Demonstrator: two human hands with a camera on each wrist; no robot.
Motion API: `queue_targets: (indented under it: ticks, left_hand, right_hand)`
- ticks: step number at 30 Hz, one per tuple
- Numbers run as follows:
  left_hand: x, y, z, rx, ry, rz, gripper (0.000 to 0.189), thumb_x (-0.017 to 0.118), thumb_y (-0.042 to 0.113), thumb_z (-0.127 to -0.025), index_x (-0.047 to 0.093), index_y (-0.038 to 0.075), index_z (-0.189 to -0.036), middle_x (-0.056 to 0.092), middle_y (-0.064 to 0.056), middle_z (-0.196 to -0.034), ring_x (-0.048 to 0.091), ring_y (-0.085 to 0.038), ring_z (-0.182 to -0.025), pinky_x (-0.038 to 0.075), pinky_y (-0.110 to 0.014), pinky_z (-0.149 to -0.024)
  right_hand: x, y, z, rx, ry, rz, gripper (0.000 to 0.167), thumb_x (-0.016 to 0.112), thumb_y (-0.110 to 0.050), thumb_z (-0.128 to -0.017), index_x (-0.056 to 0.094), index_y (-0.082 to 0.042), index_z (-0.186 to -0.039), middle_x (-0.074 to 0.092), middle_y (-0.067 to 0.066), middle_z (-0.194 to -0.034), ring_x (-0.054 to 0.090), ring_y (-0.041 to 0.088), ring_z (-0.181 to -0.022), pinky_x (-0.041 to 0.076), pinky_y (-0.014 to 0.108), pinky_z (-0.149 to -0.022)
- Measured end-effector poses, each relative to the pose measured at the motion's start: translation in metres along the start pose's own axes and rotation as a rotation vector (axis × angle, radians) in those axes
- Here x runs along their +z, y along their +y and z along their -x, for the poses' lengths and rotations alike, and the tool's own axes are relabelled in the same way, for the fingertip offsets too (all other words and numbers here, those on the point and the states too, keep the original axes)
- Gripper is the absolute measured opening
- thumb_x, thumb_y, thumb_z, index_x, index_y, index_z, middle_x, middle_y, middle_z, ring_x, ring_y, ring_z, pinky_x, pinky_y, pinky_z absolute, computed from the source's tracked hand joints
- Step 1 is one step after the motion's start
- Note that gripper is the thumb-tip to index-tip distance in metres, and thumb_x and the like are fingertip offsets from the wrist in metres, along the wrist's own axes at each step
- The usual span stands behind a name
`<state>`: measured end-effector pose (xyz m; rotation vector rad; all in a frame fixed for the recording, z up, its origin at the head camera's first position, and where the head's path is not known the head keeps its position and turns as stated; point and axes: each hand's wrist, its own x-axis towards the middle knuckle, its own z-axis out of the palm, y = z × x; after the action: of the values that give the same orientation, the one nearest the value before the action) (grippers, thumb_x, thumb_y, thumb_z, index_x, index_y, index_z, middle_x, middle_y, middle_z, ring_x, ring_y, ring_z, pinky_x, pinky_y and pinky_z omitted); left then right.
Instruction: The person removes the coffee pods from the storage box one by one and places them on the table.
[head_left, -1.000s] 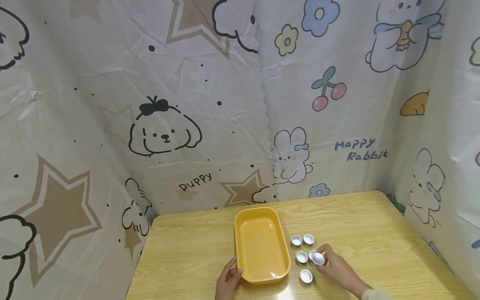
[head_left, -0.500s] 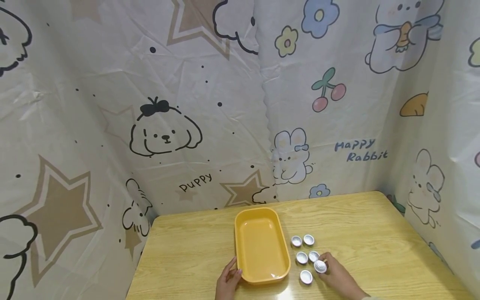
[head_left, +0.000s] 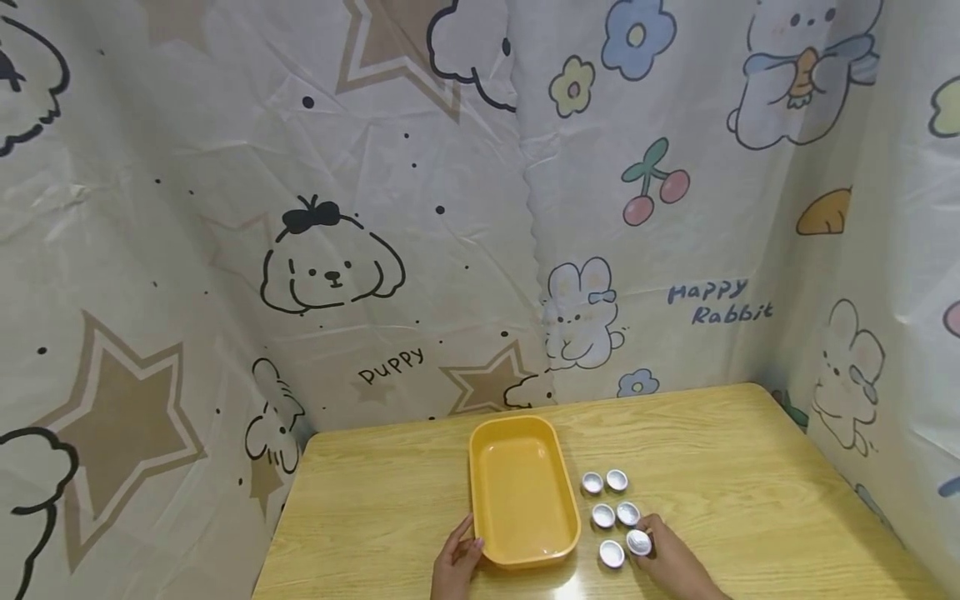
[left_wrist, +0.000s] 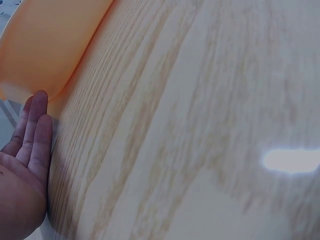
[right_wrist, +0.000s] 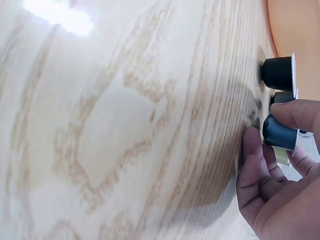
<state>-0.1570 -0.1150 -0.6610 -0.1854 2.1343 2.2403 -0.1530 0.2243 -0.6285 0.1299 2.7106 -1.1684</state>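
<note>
My right hand pinches a dark blue coffee capsule between thumb and fingers, its silver lid facing up, low over the table at the near end of a cluster. Beside it a black coffee capsule stands upright, lid up. Several other capsules stand in loose pairs to the right of the yellow tray, such as the far-left capsule and the middle-left capsule. My left hand rests at the tray's near-left corner, its fingers fairly straight in the left wrist view.
The yellow tray lies on a wood-grain table, bare inside. A patterned curtain hangs behind the table and along both sides. Light glares off the table's near edge.
My right hand has brought the capsule nearer to me, from over the middle-right capsule to beside the nearest one. Its lid now faces up more. The left hand and tray stay put.
</note>
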Motion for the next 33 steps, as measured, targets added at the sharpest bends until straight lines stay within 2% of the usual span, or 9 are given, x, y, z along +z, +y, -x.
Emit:
queue_targets:
  ticks: [1, 4, 8, 12, 16, 22, 27, 33]
  left_hand:
    - [0.0008, 0.0013, -0.0006, -0.051, 0.011, -0.009, 0.060, 0.072, 0.036, -0.086, 0.054, 0.011, -0.137, 0.069, 0.005, -0.094, 0.063, -0.003, -0.082, 0.050, -0.019, -0.074]
    - [0.0018, 0.0042, -0.0018, -0.112, 0.019, -0.031, 0.062, 0.071, 0.032, -0.087, 0.050, 0.007, -0.140, 0.069, 0.001, -0.097, 0.063, -0.003, -0.084, 0.050, -0.019, -0.075]
    - [0.0018, 0.0055, -0.0029, -0.108, 0.007, -0.036, 0.062, 0.069, 0.027, -0.090, 0.046, 0.003, -0.142, 0.069, -0.001, -0.098, 0.063, -0.004, -0.084, 0.050, -0.019, -0.075]
    - [0.0015, 0.0031, -0.0047, -0.113, -0.002, -0.009, 0.063, 0.070, 0.026, -0.089, 0.045, 0.001, -0.142, 0.069, 0.000, -0.096, 0.064, -0.004, -0.082, 0.051, -0.019, -0.075]
    - [0.0019, 0.0010, -0.0065, -0.121, 0.005, -0.022, 0.065, 0.071, 0.028, -0.088, 0.045, 0.001, -0.141, 0.069, 0.000, -0.096, 0.063, -0.004, -0.082, 0.051, -0.020, -0.074]
    - [0.0022, 0.0020, -0.0065, -0.140, 0.017, -0.072, 0.069, 0.071, 0.037, -0.087, 0.046, 0.001, -0.140, 0.069, -0.002, -0.102, 0.060, -0.003, -0.089, 0.050, -0.019, -0.075]
    - [0.0022, 0.0026, -0.0074, -0.158, 0.016, -0.089, 0.068, 0.069, 0.036, -0.089, 0.044, 0.000, -0.141, 0.070, -0.002, -0.103, 0.060, -0.004, -0.088, 0.050, -0.021, -0.077]
    - [0.0019, 0.0047, -0.0075, -0.170, -0.004, -0.083, 0.073, 0.069, 0.036, -0.089, 0.039, -0.002, -0.144, 0.068, 0.003, -0.101, 0.060, -0.006, -0.087, 0.052, -0.029, -0.080]
  right_hand:
    - [0.0004, 0.0003, 0.0000, -0.001, -0.001, -0.001, 0.035, 0.074, 0.000, -0.078, 0.051, -0.003, -0.104, 0.064, 0.011, -0.103, 0.062, 0.039, -0.107, 0.049, 0.052, -0.090]
    - [0.0016, 0.0020, -0.0004, -0.005, 0.006, 0.013, 0.035, 0.074, -0.001, -0.078, 0.050, -0.003, -0.102, 0.064, 0.012, -0.104, 0.061, 0.041, -0.107, 0.049, 0.052, -0.090]
    - [0.0047, 0.0055, -0.0020, -0.012, 0.022, 0.061, 0.034, 0.074, -0.004, -0.079, 0.049, -0.003, -0.102, 0.063, 0.012, -0.102, 0.061, 0.042, -0.108, 0.049, 0.052, -0.090]
    - [0.0072, 0.0078, -0.0031, -0.013, 0.043, 0.095, 0.034, 0.073, -0.005, -0.079, 0.049, -0.002, -0.103, 0.063, 0.011, -0.100, 0.062, 0.041, -0.106, 0.050, 0.051, -0.087]
    - [0.0079, 0.0073, -0.0039, -0.011, 0.055, 0.110, 0.035, 0.073, -0.005, -0.079, 0.048, -0.001, -0.103, 0.063, 0.010, -0.099, 0.063, 0.040, -0.104, 0.051, 0.051, -0.085]
    - [0.0074, 0.0055, -0.0042, 0.001, 0.046, 0.123, 0.036, 0.074, -0.005, -0.078, 0.049, -0.001, -0.104, 0.062, 0.011, -0.101, 0.062, 0.040, -0.105, 0.051, 0.050, -0.086]
    - [0.0072, 0.0051, -0.0048, 0.001, 0.046, 0.126, 0.040, 0.076, -0.006, -0.076, 0.049, 0.000, -0.106, 0.062, 0.013, -0.103, 0.061, 0.042, -0.107, 0.050, 0.052, -0.088]
    - [0.0059, 0.0073, -0.0062, -0.001, 0.049, 0.097, 0.049, 0.080, -0.009, -0.074, 0.049, 0.003, -0.111, 0.061, 0.014, -0.106, 0.060, 0.041, -0.108, 0.047, 0.054, -0.091]
